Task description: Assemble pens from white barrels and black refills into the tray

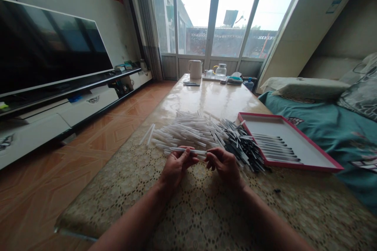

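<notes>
A slim white plastic tube, like a pen barrel, lies level between my two hands. My left hand is closed on it, with the thumb on top. The fingers of my right hand pinch its right end; any small part inside that pinch is hidden. Just beyond my hands spreads a loose heap of similar white tubes. To its right lies a pile of thin dark and clear sticks, like pen refills. Several dark-tipped pens lie side by side in a pink-rimmed shallow box.
A patterned cover lies over the long table. A small black piece rests near the box. At the far end stand a white kettle, a glass jug and a tissue pack. A teal-covered seat borders the right side.
</notes>
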`<action>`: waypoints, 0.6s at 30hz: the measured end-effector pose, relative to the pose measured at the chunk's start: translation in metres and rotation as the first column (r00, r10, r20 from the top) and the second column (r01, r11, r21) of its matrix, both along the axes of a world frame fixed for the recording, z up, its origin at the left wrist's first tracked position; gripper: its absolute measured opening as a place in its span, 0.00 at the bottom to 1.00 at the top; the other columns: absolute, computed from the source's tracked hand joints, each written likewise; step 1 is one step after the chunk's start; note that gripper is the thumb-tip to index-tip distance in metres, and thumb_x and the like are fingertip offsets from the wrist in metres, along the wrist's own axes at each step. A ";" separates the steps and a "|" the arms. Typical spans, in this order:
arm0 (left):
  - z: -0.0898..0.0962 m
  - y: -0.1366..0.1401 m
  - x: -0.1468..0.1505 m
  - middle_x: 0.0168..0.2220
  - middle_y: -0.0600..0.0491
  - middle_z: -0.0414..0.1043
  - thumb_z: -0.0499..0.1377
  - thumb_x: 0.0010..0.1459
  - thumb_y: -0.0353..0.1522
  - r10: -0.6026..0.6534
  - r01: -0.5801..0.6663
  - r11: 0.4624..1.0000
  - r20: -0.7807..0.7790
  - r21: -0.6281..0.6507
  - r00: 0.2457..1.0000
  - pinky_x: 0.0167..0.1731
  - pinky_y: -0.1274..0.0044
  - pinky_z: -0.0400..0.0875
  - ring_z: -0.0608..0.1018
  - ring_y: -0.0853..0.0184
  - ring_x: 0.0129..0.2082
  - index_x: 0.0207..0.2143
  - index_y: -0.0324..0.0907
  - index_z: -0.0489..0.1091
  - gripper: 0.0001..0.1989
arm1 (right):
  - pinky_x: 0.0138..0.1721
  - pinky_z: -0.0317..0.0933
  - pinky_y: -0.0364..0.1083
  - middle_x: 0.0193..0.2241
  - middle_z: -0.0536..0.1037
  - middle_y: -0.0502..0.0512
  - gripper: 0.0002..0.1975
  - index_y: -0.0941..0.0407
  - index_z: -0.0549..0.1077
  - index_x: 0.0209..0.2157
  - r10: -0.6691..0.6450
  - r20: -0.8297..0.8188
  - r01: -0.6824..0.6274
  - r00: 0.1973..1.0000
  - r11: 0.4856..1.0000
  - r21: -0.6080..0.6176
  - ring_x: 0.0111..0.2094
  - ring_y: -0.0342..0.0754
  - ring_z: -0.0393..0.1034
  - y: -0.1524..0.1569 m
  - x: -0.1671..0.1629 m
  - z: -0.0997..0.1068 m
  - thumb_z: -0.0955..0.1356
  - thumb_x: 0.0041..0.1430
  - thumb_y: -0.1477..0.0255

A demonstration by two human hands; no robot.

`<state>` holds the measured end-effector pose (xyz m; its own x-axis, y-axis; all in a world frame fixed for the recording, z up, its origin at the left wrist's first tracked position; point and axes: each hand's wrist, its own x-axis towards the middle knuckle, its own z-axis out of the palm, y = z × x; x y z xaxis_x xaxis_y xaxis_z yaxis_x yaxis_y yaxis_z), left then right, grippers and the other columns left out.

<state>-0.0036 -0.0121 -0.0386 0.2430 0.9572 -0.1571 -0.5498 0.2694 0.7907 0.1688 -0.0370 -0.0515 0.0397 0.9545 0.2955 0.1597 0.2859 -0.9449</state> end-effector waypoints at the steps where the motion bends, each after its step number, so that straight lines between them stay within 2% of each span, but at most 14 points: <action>1: 0.000 0.000 0.000 0.25 0.50 0.78 0.71 0.44 0.34 -0.005 0.005 1.000 -0.003 0.005 1.000 0.29 0.78 0.77 0.80 0.67 0.23 0.31 0.35 0.75 0.13 | 0.19 0.61 0.41 0.21 0.76 0.51 0.14 0.56 0.70 0.30 0.004 0.024 -0.004 1.000 1.000 -0.007 0.18 0.43 0.69 0.000 0.001 -0.001 0.66 0.60 0.60; 6: 0.001 -0.003 0.001 0.24 0.50 0.79 0.72 0.42 0.36 -0.035 0.035 0.999 -0.015 0.021 0.999 0.28 0.78 0.76 0.80 0.66 0.23 0.31 0.34 0.75 0.17 | 0.19 0.54 0.39 0.14 0.65 0.46 0.20 0.55 0.66 0.22 -0.027 0.132 0.027 0.991 1.000 -0.002 0.16 0.40 0.60 -0.002 0.002 -0.004 0.61 0.64 0.57; 8: 0.002 -0.003 0.001 0.25 0.50 0.79 0.72 0.41 0.36 -0.031 0.032 0.999 -0.014 0.017 0.999 0.28 0.79 0.76 0.80 0.67 0.23 0.32 0.35 0.75 0.18 | 0.20 0.54 0.40 0.15 0.65 0.46 0.22 0.55 0.65 0.22 -0.039 0.158 0.039 0.987 0.999 0.004 0.17 0.40 0.60 -0.003 0.001 -0.003 0.59 0.65 0.57; 10: 0.002 -0.004 0.001 0.24 0.51 0.79 0.72 0.41 0.37 -0.019 0.019 1.000 -0.010 0.006 1.000 0.28 0.80 0.76 0.80 0.69 0.22 0.31 0.35 0.75 0.18 | 0.21 0.55 0.40 0.17 0.67 0.47 0.20 0.55 0.66 0.25 -0.042 0.175 0.042 0.984 0.999 0.005 0.17 0.41 0.61 -0.004 0.000 0.000 0.58 0.66 0.58; 14: 0.003 -0.004 0.000 0.23 0.52 0.78 0.73 0.39 0.37 -0.008 0.008 1.000 -0.003 -0.016 1.000 0.29 0.80 0.76 0.80 0.69 0.22 0.30 0.36 0.75 0.18 | 0.25 0.58 0.40 0.20 0.72 0.47 0.10 0.55 0.66 0.37 -0.033 0.236 0.033 0.971 0.999 0.002 0.21 0.43 0.67 -0.009 -0.001 0.005 0.62 0.64 0.62; 18: 0.004 -0.006 -0.001 0.24 0.52 0.79 0.73 0.40 0.37 -0.009 0.009 1.000 -0.005 -0.026 1.000 0.29 0.78 0.77 0.80 0.69 0.23 0.31 0.36 0.75 0.18 | 0.24 0.56 0.40 0.20 0.71 0.47 0.10 0.55 0.65 0.35 -0.026 0.294 0.025 0.955 1.000 0.007 0.20 0.43 0.65 -0.013 -0.003 0.006 0.61 0.64 0.63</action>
<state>-0.0044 -0.0183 -0.0350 0.2508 0.9505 -0.1833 -0.5433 0.2950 0.7860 0.1660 -0.0502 -0.0455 -0.0252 0.9534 0.3005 0.4380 0.2808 -0.8540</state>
